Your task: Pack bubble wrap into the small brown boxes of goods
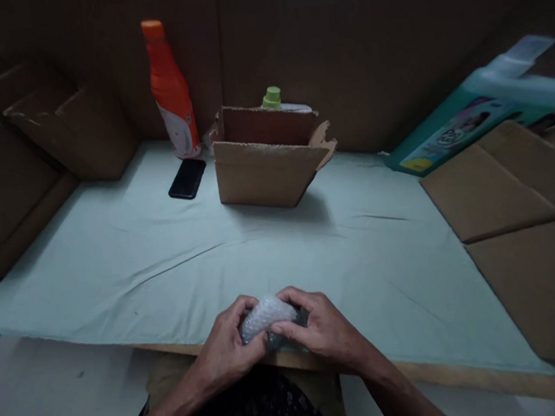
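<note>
Between my two hands, at the front edge of the table, is a small bundle of clear bubble wrap [268, 312]. What lies inside the wrap cannot be made out. My left hand [232, 340] grips its left side, fingers curled around the back and thumb pressed on the front. From the right, my right hand [321, 326] holds it the same way, its thumb across the front. Farther back, an open cardboard box [263, 173] stands on the pale green cloth [161, 241], its top flaps raised and torn at the right.
Behind the box rises a green-capped bottle [272, 97]. An orange bottle [171, 90] and a black phone [187, 179] are to its left. Cardboard boxes [73, 134] line the left side. Right are a teal liquid jug [453, 124] and flattened-looking cardboard [530, 273].
</note>
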Action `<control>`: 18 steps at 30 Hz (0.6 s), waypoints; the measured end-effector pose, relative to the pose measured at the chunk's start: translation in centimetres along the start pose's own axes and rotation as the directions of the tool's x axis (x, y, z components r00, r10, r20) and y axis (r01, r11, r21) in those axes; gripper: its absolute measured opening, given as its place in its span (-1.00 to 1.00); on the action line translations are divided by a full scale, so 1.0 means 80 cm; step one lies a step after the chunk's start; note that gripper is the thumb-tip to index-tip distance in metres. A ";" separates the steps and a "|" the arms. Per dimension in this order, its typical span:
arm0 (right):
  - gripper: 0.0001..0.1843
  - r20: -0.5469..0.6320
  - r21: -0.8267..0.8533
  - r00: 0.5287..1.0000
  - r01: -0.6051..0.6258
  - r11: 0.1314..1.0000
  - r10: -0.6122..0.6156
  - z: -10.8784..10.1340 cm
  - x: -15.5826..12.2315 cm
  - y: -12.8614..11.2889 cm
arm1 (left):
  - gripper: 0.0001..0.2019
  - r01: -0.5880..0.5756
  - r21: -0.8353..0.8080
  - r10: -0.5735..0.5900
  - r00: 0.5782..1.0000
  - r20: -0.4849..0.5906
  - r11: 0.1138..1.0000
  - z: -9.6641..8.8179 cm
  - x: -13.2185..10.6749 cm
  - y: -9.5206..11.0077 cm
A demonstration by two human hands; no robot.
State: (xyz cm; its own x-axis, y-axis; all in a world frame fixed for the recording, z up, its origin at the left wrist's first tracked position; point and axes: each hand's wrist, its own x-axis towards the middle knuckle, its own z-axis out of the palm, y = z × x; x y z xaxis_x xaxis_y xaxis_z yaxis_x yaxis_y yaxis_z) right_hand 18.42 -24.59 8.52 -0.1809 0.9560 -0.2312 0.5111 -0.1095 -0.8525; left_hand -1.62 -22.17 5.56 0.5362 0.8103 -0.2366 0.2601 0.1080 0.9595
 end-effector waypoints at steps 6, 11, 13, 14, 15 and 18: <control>-0.86 -0.020 -0.030 0.999 0.035 0.999 -0.035 -0.030 0.006 0.010 | -0.51 -0.171 0.239 0.139 0.980 0.146 0.956 -0.040 0.030 0.017; -0.90 -0.247 -0.176 0.952 0.140 0.974 -0.182 -0.110 0.008 -0.007 | -0.48 -0.473 0.727 0.725 0.687 -0.050 0.498 -0.101 0.129 0.115; -0.87 -0.329 -0.283 0.903 0.185 0.941 -0.276 -0.145 0.010 -0.021 | -0.45 -0.407 0.849 0.804 0.594 -0.034 0.336 -0.118 0.176 0.148; -0.85 -0.371 -0.340 0.868 0.202 0.918 -0.329 -0.162 0.012 -0.030 | -0.47 -0.365 0.886 0.813 0.582 -0.022 0.286 -0.124 0.196 0.158; -0.83 -0.415 -0.397 0.825 0.215 0.893 -0.383 -0.178 0.016 -0.039 | -0.52 -0.330 0.911 0.810 0.587 -0.007 0.247 -0.129 0.212 0.162; -0.80 -0.547 -0.558 0.652 0.184 0.809 -0.526 -0.223 0.041 -0.070 | -0.77 -0.308 0.937 0.811 0.583 0.046 0.167 -0.130 0.235 0.149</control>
State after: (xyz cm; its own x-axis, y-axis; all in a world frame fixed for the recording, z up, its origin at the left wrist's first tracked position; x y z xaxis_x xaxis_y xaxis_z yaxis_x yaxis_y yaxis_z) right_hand 29.97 -16.00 20.91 0.0732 0.8294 0.5539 0.8492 0.2394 -0.4707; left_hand 3.20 0.36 14.16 0.5606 0.5331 0.6336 0.6308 -0.7707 0.0903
